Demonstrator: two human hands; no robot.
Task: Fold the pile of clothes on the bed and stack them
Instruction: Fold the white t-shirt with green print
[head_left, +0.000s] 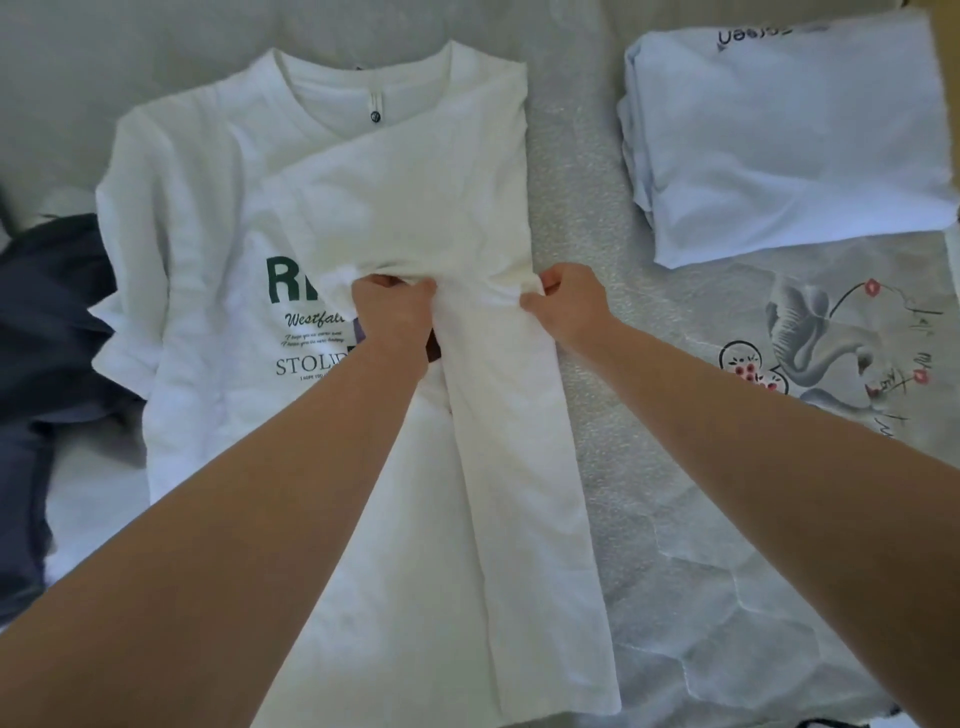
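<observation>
A white T-shirt (208, 218) with dark green lettering lies face up in the middle of the bed, collar at the far end. Its right side is folded inward over the chest in a long strip, with the sleeve laid across. My left hand (395, 306) pinches the bunched white cloth at the middle of the shirt. My right hand (566, 299) pinches the same fold at its right edge. A stack of folded pale blue clothes (789, 145) sits at the far right.
A heap of dark navy clothes (47, 332) lies at the left edge of the bed. The pale bedcover (841, 332) bears a grey flower print on the right. A cardboard-coloured edge (948, 78) shows at the far right.
</observation>
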